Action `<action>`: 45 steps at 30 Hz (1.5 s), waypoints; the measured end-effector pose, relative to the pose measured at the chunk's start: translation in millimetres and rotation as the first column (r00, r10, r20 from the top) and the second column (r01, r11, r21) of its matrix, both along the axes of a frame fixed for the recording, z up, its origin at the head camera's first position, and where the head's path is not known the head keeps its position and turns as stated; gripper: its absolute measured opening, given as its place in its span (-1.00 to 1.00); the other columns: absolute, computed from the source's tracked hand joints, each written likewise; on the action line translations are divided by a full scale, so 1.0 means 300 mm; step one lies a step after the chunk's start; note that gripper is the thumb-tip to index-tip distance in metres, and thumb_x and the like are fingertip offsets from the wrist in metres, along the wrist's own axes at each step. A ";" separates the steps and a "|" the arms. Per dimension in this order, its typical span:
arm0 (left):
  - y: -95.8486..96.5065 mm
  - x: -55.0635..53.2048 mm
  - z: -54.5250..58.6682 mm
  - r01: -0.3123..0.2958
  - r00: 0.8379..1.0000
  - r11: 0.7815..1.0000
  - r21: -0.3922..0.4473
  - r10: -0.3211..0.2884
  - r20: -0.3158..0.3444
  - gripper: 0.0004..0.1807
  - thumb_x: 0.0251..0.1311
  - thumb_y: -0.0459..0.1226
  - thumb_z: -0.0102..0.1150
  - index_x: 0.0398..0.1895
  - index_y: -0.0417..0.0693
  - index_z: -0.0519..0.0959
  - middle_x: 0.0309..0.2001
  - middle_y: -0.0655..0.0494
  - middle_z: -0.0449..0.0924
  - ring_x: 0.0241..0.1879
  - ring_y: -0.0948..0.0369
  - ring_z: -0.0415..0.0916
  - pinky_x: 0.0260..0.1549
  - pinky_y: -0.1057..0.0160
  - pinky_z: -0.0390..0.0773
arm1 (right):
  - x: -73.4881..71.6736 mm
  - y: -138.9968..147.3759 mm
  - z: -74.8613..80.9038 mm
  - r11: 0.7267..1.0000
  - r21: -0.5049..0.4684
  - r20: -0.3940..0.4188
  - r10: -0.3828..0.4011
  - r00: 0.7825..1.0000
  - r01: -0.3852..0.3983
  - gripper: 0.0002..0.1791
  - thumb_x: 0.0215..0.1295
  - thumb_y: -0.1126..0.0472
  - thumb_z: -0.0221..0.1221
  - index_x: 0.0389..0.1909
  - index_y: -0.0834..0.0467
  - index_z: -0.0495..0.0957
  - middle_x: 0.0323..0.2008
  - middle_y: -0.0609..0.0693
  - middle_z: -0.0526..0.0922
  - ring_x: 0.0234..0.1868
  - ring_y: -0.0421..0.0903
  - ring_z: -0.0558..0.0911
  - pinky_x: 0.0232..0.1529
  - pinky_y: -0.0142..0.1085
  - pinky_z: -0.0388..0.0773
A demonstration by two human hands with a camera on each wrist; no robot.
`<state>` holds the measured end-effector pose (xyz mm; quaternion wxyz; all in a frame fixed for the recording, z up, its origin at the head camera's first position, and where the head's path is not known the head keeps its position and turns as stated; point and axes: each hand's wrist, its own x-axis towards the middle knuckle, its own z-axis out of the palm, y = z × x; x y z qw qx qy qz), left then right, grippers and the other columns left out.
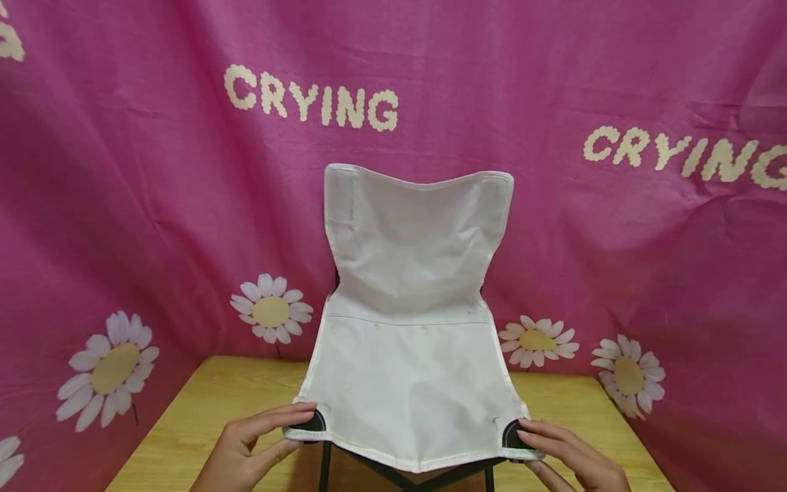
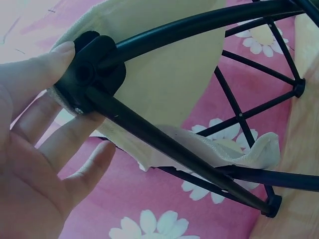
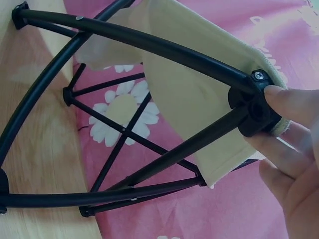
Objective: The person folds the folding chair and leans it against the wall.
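Observation:
A small folding chair (image 1: 418, 369) with a white fabric seat and back stands unfolded, facing me. My left hand (image 1: 255, 444) pinches its front left corner, fingers on the black corner patch (image 1: 312, 422) and thumb underneath. At the front right corner, my right hand (image 1: 574, 454) grips the other black patch (image 1: 515, 435) in the same way. The left wrist view shows the thumb against a black plastic joint (image 2: 92, 72) where two tubes meet. A matching joint (image 3: 254, 107) with a screw sits between thumb and fingers in the right wrist view.
Under the seat, dark crossed tubes (image 1: 402, 478) form the frame. The chair stands on a wooden tabletop (image 1: 178, 424). Pink cloth (image 1: 443, 89) printed with daisies and lettering hangs behind and along both sides, close to the chair's back.

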<state>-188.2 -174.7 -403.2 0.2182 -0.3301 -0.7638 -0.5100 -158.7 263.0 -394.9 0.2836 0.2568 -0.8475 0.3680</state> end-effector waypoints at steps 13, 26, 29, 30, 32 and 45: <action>0.017 0.016 0.032 -0.029 0.992 0.998 0.061 0.022 0.122 -0.62 0.08 -0.43 0.32 0.02 -0.10 0.66 0.00 0.02 0.66 0.09 0.27 0.54 0.01 0.44 0.50 | 0.002 -0.026 0.021 0.999 0.018 -0.038 -0.037 0.999 0.037 -0.37 -0.19 0.57 0.43 -0.03 0.03 0.66 -0.03 -0.04 0.64 -0.12 -0.31 0.66 -0.20 -0.54 0.57; 0.026 0.009 0.033 -0.008 0.999 0.998 0.065 0.006 0.043 -0.61 0.05 -0.49 0.31 0.01 -0.14 0.66 -0.01 0.00 0.66 0.10 0.25 0.54 0.04 0.46 0.47 | 0.019 -0.046 0.035 0.998 -0.006 -0.050 -0.063 0.997 0.063 -0.38 -0.21 0.59 0.42 -0.05 0.05 0.68 -0.04 -0.04 0.64 -0.14 -0.32 0.65 -0.19 -0.57 0.56; 0.029 0.010 0.034 -0.009 0.999 0.997 0.071 0.006 0.043 -0.61 0.06 -0.49 0.31 0.01 -0.14 0.66 0.00 -0.01 0.66 0.10 0.25 0.54 0.04 0.46 0.47 | 0.022 -0.050 0.037 0.998 -0.007 -0.060 -0.070 0.996 0.069 -0.38 -0.21 0.59 0.42 -0.06 0.05 0.68 -0.04 -0.04 0.64 -0.13 -0.33 0.64 -0.18 -0.58 0.55; 0.030 0.011 0.035 -0.014 0.999 0.997 0.071 0.010 0.046 -0.61 0.06 -0.49 0.31 0.01 -0.14 0.66 0.00 0.00 0.66 0.09 0.25 0.54 0.03 0.46 0.47 | 0.023 -0.052 0.037 0.997 -0.005 -0.062 -0.074 0.995 0.073 -0.38 -0.21 0.59 0.42 -0.06 0.05 0.68 -0.04 -0.05 0.64 -0.13 -0.33 0.64 -0.18 -0.59 0.54; 0.031 0.014 0.038 -0.026 0.998 0.997 0.070 0.022 0.054 -0.61 0.06 -0.48 0.32 0.01 -0.12 0.67 -0.01 0.01 0.66 0.09 0.26 0.54 0.02 0.46 0.47 | 0.025 -0.056 0.037 0.996 0.004 -0.065 -0.084 0.994 0.085 -0.38 -0.20 0.58 0.43 -0.06 0.04 0.68 -0.04 -0.06 0.64 -0.13 -0.34 0.64 -0.17 -0.59 0.54; 0.033 0.025 0.045 -0.064 0.994 0.996 0.060 0.059 0.091 -0.63 0.07 -0.42 0.33 0.01 -0.07 0.67 0.00 0.04 0.66 0.09 0.27 0.54 0.02 0.45 0.48 | 0.028 -0.073 0.043 0.994 -0.007 -0.062 -0.105 0.993 0.105 -0.39 -0.20 0.56 0.43 -0.07 0.01 0.68 -0.04 -0.07 0.64 -0.13 -0.34 0.64 -0.15 -0.60 0.52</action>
